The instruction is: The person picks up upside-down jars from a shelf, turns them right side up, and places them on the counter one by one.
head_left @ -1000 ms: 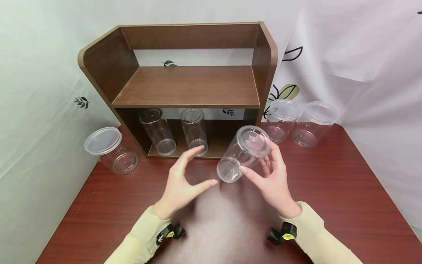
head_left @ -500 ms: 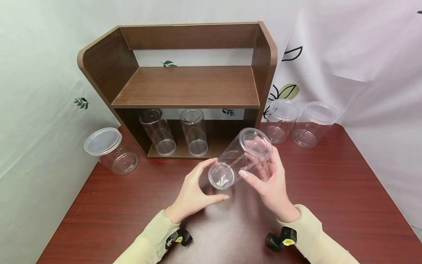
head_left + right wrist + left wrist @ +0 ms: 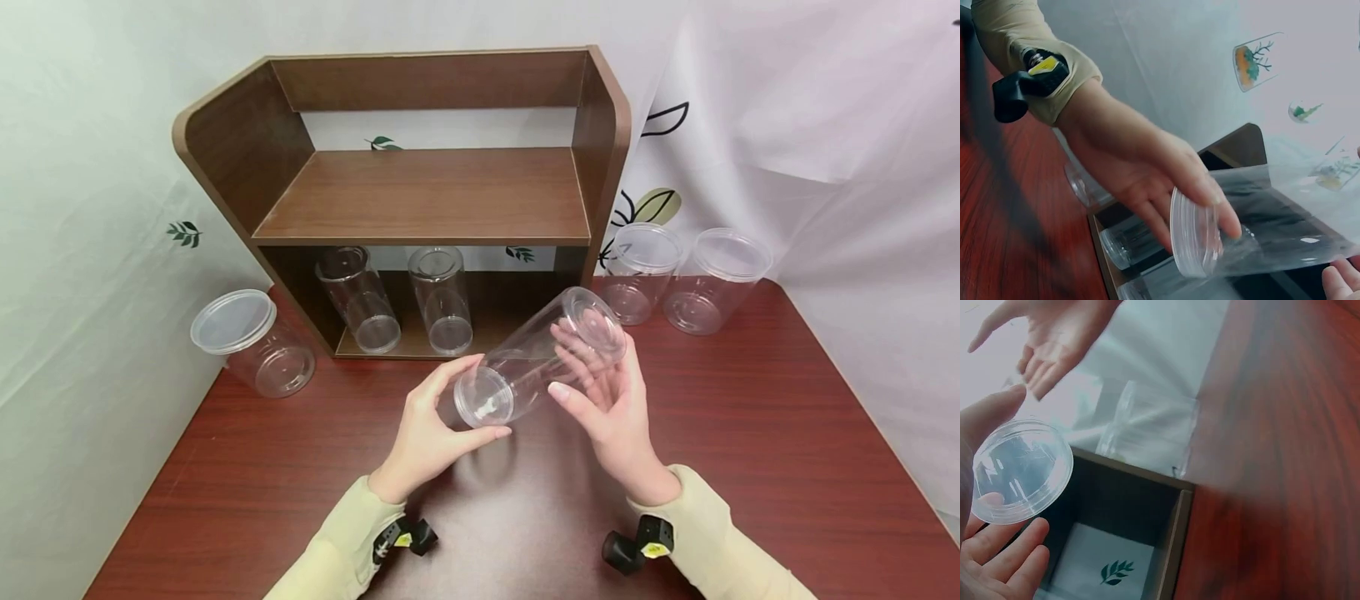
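In the head view a clear plastic jar [image 3: 528, 362] is held slantwise above the table, its ridged end low on the left and its base high on the right. My left hand [image 3: 427, 433] grips the ridged end, thumb on the near side and fingers behind. The left wrist view shows that round translucent end [image 3: 1022, 472] face on, between thumb and fingers. Around the base side is my right hand [image 3: 618, 417], its fingers visible through the clear wall and its thumb at the jar's lower edge. The right wrist view shows the jar's wall [image 3: 1272, 212] side on.
Behind the hands stands a brown two-tier shelf [image 3: 427, 196]. Its lower tier bears two clear jars, one left [image 3: 360, 304] and one nearer the middle [image 3: 442, 304]. A lidded jar [image 3: 258, 346] stands left of the shelf; two more [image 3: 637, 275] [image 3: 712, 283] stand right of it.
My left hand has moved right and taken hold of the jar's ridged end. The jar has swung flatter, that end moving left, while my right hand stays near the base.
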The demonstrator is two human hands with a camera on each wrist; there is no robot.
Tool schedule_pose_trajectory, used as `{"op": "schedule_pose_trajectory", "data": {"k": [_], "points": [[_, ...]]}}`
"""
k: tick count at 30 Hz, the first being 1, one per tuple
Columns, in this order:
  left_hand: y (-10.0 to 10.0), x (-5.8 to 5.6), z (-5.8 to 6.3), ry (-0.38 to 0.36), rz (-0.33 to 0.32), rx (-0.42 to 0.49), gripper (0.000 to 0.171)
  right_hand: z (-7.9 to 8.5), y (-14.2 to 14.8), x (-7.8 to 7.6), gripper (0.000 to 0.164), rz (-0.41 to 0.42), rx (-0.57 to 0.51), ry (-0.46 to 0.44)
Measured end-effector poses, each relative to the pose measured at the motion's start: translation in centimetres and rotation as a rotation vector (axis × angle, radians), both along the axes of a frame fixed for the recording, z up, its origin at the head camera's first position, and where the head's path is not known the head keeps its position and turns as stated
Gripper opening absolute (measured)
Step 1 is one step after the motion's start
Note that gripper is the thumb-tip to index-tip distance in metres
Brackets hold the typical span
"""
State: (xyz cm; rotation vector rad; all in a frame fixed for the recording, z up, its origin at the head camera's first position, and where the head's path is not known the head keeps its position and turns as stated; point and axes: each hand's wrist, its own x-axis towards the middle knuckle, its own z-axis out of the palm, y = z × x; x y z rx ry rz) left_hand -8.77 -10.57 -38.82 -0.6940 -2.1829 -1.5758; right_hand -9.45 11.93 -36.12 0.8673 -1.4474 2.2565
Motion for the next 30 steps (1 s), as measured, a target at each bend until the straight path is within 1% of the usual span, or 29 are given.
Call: {"op": "schedule_pose_trajectory", "data": {"k": [3,7,9,12,14,17,19,22,26,29,30], "points": [[-0.4,0.5,1.5,-0.021,0.008,0.018,0.081,-0.2,0.1,-0.2,0.068,-0.004,0.014,-0.007],[-1.4,0.4,2.4,-0.045,-0.012,0.056,0.079,-0.5,0.2,-0.3,0.071,-0.026,0.053,-0.048],[-1.9,0.2,2.6,-0.040,-0.030,0.080,0.078,-0.7,0.3,-0.4,0.073,-0.044,0.087,-0.082],[-2.9,-0.1,2.8,-0.020,-0.060,0.122,0.079,-1.0,0.5,-0.7,0.077,-0.079,0.144,-0.136],[-3.7,-0.4,2.6,0.001,-0.076,0.145,0.080,-1.2,0.6,-1.0,0.080,-0.102,0.167,-0.159],[-4.9,-0.9,2.2,0.017,-0.103,0.202,0.083,-1.2,0.9,-1.4,0.080,-0.130,0.164,-0.160],[-5.7,-1.2,2.0,0.028,-0.106,0.241,0.085,-1.1,1.2,-1.8,0.078,-0.148,0.151,-0.143],[-6.6,-1.3,2.1,0.044,-0.085,0.283,0.087,-0.6,1.6,-2.3,0.075,-0.182,0.136,-0.113],[-7.3,-1.2,2.4,0.076,0.011,0.265,0.093,0.5,2.0,-3.1,0.072,-0.239,0.097,-0.079],[-7.7,-1.1,2.5,0.081,0.053,0.270,0.097,1.4,2.3,-4.0,0.070,-0.291,0.047,-0.052],[-7.8,-1.2,2.6,0.080,0.052,0.285,0.097,1.8,2.5,-4.3,0.069,-0.311,0.038,-0.045]]}}
